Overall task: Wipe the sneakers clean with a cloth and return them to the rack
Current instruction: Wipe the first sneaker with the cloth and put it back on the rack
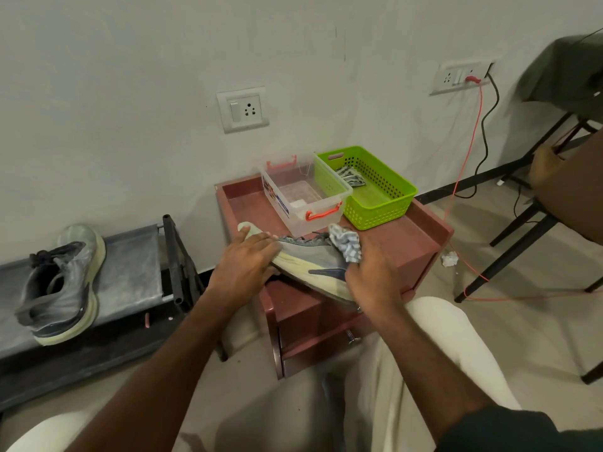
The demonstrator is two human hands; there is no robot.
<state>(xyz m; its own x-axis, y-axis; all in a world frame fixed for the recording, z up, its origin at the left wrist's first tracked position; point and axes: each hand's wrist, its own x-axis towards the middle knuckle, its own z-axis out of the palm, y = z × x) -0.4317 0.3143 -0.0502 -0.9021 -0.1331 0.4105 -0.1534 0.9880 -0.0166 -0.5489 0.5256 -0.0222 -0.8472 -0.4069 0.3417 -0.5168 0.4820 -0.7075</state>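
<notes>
A grey sneaker (310,261) with a cream sole lies on its side at the front edge of a red-brown bedside table (408,243). My left hand (243,264) grips its toe end, fingers curled over the upper. My right hand (370,278) holds a crumpled blue-and-white checked cloth (346,242) against the sneaker's heel side. The second grey sneaker (62,288) stands on the grey top shelf of the low rack (130,265) at the left.
On the table behind the sneaker stand a clear plastic box (303,194) with orange latches and a green basket (375,187) holding another cloth. A chair (554,177) and cables (470,164) are at the right. A crumpled tissue (449,258) lies on the floor.
</notes>
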